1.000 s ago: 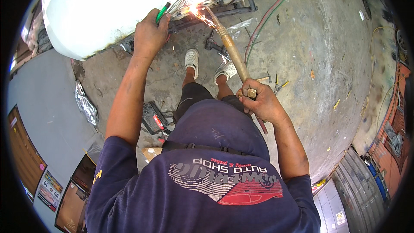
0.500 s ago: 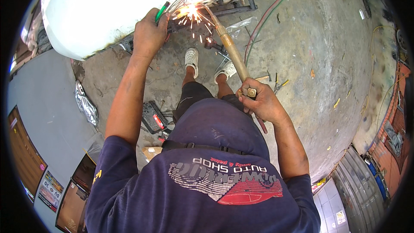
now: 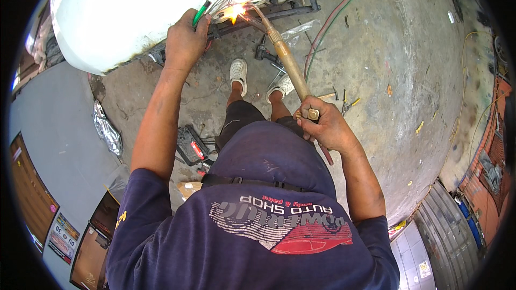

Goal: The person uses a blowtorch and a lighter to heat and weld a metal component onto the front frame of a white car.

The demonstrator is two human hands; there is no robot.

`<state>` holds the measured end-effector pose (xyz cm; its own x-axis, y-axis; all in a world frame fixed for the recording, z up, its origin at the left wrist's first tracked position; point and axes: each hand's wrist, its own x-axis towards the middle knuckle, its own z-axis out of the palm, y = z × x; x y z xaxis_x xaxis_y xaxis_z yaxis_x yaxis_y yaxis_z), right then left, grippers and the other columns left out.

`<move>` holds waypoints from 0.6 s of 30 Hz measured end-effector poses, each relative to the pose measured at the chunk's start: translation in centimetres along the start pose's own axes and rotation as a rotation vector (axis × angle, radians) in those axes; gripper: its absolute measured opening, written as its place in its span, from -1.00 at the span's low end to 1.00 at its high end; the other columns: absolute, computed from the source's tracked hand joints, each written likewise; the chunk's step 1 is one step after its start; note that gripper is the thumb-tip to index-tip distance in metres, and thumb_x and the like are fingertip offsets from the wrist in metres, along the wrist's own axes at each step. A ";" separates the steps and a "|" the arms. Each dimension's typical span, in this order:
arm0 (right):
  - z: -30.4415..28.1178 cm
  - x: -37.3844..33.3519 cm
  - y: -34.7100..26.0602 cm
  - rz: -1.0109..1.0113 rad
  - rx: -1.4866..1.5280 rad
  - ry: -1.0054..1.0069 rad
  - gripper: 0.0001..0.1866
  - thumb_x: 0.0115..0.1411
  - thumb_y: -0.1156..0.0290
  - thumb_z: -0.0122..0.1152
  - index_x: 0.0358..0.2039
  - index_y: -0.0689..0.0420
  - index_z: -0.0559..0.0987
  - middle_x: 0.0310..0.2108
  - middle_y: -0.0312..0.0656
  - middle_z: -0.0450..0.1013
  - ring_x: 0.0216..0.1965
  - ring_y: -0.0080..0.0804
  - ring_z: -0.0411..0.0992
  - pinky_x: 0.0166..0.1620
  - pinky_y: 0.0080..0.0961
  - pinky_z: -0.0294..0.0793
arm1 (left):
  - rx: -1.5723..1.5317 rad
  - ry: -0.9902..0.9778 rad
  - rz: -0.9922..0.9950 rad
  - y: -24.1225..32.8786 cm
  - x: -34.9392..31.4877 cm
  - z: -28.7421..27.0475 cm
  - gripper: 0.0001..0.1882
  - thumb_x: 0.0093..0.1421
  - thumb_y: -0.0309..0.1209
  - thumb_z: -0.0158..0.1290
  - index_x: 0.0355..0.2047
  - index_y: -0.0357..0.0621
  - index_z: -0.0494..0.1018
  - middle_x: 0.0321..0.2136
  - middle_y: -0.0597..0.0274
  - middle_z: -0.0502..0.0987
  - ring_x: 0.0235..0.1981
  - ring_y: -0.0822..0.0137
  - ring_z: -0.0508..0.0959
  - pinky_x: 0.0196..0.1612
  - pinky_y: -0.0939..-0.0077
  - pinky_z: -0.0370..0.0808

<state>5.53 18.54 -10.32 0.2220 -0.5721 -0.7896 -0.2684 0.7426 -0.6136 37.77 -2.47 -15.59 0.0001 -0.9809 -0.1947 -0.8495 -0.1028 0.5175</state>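
The right hand (image 3: 325, 124) has its fingers closed firmly around the rear end of a long brass torch (image 3: 290, 62), by the valve knobs, with a short reddish hose end (image 3: 326, 154) sticking out below the grip. The torch slants up and to the left, and its bent tip reaches the lower edge of a large white panel (image 3: 134, 16), where an orange flame (image 3: 234, 12) burns bright. Scorch marks run along that edge to the right of the flame, above a dark metal bar (image 3: 295, 13).

The left hand (image 3: 185, 48) is up at the same edge, left of the flame, its fingers curled shut on a slim green stick (image 3: 201, 12) with a dark tip. Loops of thin wire (image 3: 221, 3) stand out just beside the stick — whether the fingers pinch them too, I cannot tell.

Below, white clogs (image 3: 238, 75) stand on the concrete floor (image 3: 387, 145). Yellow-handled pliers (image 3: 351, 106) lie near the right hand, red and green hoses (image 3: 329, 26) trail across the floor to the right of the torch, and a black tray (image 3: 188, 147) sits left of the legs
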 end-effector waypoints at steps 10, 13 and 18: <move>0.0 0.1 0.1 0.001 0.005 -0.004 -0.86 0.39 0.60 0.32 -0.17 0.11 0.52 -0.18 -0.27 0.66 -0.44 -0.58 0.59 -0.38 -0.51 0.64 | -0.019 -0.013 -0.004 0.1 0.0 -0.1 -0.63 0.53 -0.07 0.15 -0.17 -0.17 0.58 -0.50 -0.12 0.67 -0.40 -0.20 0.73 -0.25 -0.05 0.61; 0.0 0.0 0.0 0.003 0.005 -0.002 -0.86 0.39 0.61 0.32 -0.16 0.11 0.52 -0.18 -0.28 0.66 -0.44 -0.58 0.59 -0.38 -0.51 0.64 | -0.014 -0.006 0.007 0.1 -0.1 -0.1 -0.63 0.53 -0.07 0.15 -0.17 -0.17 0.59 -0.50 -0.12 0.67 -0.41 -0.19 0.73 -0.25 -0.04 0.61; -0.1 0.0 0.0 0.006 -0.009 0.002 -0.86 0.39 0.61 0.30 -0.17 0.12 0.52 -0.19 -0.29 0.65 -0.45 -0.59 0.58 -0.38 -0.51 0.64 | -0.008 -0.005 0.013 0.1 0.0 0.0 -0.63 0.53 -0.07 0.15 -0.16 -0.16 0.59 -0.51 -0.10 0.68 -0.41 -0.15 0.74 -0.26 -0.01 0.61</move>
<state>5.44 18.48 -10.32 0.2188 -0.5682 -0.7933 -0.2784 0.7428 -0.6088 37.72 -2.50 -15.52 -0.0135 -0.9814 -0.1915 -0.8449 -0.0912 0.5270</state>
